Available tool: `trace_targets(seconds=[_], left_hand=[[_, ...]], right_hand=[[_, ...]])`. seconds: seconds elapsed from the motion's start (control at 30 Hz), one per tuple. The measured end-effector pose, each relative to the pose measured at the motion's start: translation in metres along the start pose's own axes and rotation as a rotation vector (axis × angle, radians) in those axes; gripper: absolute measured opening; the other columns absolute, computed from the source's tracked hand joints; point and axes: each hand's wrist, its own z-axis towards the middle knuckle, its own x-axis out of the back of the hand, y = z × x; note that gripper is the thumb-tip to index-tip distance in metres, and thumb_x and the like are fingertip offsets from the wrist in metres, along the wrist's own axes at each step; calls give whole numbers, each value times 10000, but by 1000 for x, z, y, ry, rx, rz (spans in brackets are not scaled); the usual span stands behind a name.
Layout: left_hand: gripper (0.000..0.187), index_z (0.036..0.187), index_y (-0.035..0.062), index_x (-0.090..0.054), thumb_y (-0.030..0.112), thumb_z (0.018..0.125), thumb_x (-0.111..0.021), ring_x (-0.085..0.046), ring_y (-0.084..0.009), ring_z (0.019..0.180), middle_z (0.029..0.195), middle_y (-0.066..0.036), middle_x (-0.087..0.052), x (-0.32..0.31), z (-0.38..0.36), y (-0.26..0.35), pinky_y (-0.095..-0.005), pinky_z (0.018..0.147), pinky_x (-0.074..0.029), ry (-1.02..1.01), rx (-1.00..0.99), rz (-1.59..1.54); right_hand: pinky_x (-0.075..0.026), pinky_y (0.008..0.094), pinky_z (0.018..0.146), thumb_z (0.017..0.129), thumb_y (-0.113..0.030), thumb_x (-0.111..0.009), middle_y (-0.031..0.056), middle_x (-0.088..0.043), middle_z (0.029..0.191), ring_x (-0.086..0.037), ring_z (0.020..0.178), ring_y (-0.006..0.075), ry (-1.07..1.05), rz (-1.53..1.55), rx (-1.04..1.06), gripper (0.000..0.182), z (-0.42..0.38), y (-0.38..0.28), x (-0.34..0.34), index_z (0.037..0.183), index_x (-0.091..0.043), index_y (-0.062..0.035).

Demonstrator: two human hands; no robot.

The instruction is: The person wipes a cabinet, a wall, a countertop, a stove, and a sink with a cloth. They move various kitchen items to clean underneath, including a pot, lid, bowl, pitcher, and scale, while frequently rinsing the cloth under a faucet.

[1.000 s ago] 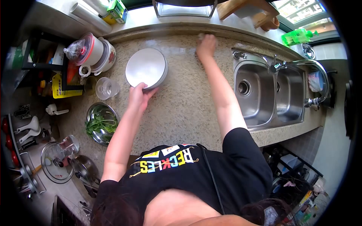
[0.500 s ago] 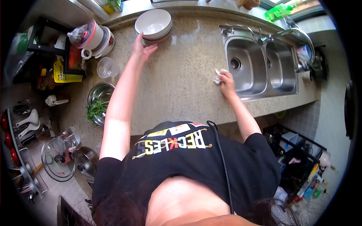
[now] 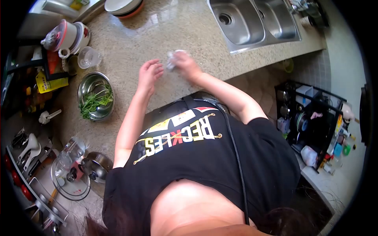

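My right hand [image 3: 186, 66], blurred by motion, is closed around a crumpled white cloth [image 3: 171, 61] over the countertop [image 3: 189, 29]. Just left of it, my left hand [image 3: 150, 75] holds nothing; its fingers are loosely bent and apart. The two hands are close together but not touching. A metal bowl [image 3: 80, 88] with green leafy herbs [image 3: 96, 100] stands to the left of my left hand. Farther back, at the top edge of the view, a stack of bowls [image 3: 124, 7] is partly cut off.
The double steel sink [image 3: 242, 21] lies at the back right. On the left are a clear plastic cup [image 3: 89, 58], a white lidded pot [image 3: 65, 35], a glass lid [image 3: 71, 179] and a steel pot [image 3: 96, 167]. A black rack [image 3: 311, 114] stands at the right.
My left hand has come away from the bowl stack toward my body. My right hand has moved left from beside the sink with the cloth. The view has tilted down.
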Motion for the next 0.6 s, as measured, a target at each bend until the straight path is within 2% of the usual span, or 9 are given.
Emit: trace_targets(seconds=[0.03, 0.1, 0.13, 0.23, 0.3, 0.37, 0.43, 0.5, 0.6], left_hand=[[303, 1156, -4, -504, 108, 875, -520, -594, -205, 885, 1037, -135, -579, 1, -6, -1, -301, 762, -507, -9, 9, 8], [301, 1155, -4, -504, 105, 875, -520, -593, -206, 891, 1034, -138, -577, 4, -16, -2, -300, 774, -501, 31, -53, -32], [297, 1155, -7, -501, 97, 877, -514, -591, -209, 883, 1029, -142, -575, 5, -21, -4, -307, 775, -499, 50, -67, -30], [287, 1141, -10, -509, 93, 874, -503, -590, -203, 862, 1015, -140, -580, 9, -32, -27, -299, 752, -501, 157, -100, -74], [261, 1119, -6, -516, 83, 875, -492, -586, -197, 857, 993, -129, -583, 2, -40, -44, -295, 747, -500, 203, -139, -72], [233, 1093, 1, -524, 72, 876, -479, -583, -188, 845, 966, -117, -583, -18, -50, -60, -292, 736, -500, 315, -156, -123], [213, 1075, 10, -527, 66, 876, -475, -581, -183, 834, 951, -110, -581, -46, -50, -85, -291, 723, -500, 337, -168, -150], [209, 1072, 15, -525, 61, 872, -482, -579, -183, 829, 952, -110, -579, -81, -51, -109, -294, 719, -502, 367, -179, -198], [217, 1073, 20, -522, 51, 859, -512, -578, -188, 825, 948, -107, -577, -158, -52, -139, -296, 724, -501, 351, -184, -278]], right_hand=[[-415, 402, 954, 745, -33, -570, 165, -566, 1143, -516, 1105, 335, 5, -3, -14, 306, -7, -5, -1, 1041, -630, -80], [-389, 393, 998, 729, -17, -555, 120, -535, 1228, -459, 1196, 308, -87, 24, 118, 378, -15, -5, 1, 1088, -628, -109], [-388, 385, 1002, 710, 5, -560, 101, -528, 1250, -446, 1214, 296, -100, 46, 118, 413, -23, 4, 7, 1100, -626, -115], [-393, 380, 999, 719, 8, -553, 102, -538, 1235, -451, 1209, 294, -77, 5, 156, 394, -57, 38, 40, 1083, -635, -118], [-388, 386, 1003, 735, 1, -534, 102, -546, 1223, -448, 1211, 300, -52, 9, 96, 385, -85, 65, 73, 1077, -642, -139], [-380, 393, 1011, 753, -2, -530, 110, -550, 1212, -445, 1212, 313, 45, -64, -17, 386, -114, 103, 109, 1080, -644, -172], [-370, 400, 1019, 765, 15, -526, 120, -545, 1212, -445, 1206, 328, 103, -162, -149, 396, -140, 142, 150, 1083, -645, -189], [-375, 399, 1013, 773, 33, -518, 128, -539, 1206, -449, 1199, 336, 170, -228, -177, 407, -160, 195, 192, 1093, -641, -185], [-419, 393, 940, 767, 57, -507, 163, -554, 1152, -508, 1100, 328, 252, -221, -228, 372, -172, 279, 253, 1027, -664, -158]])
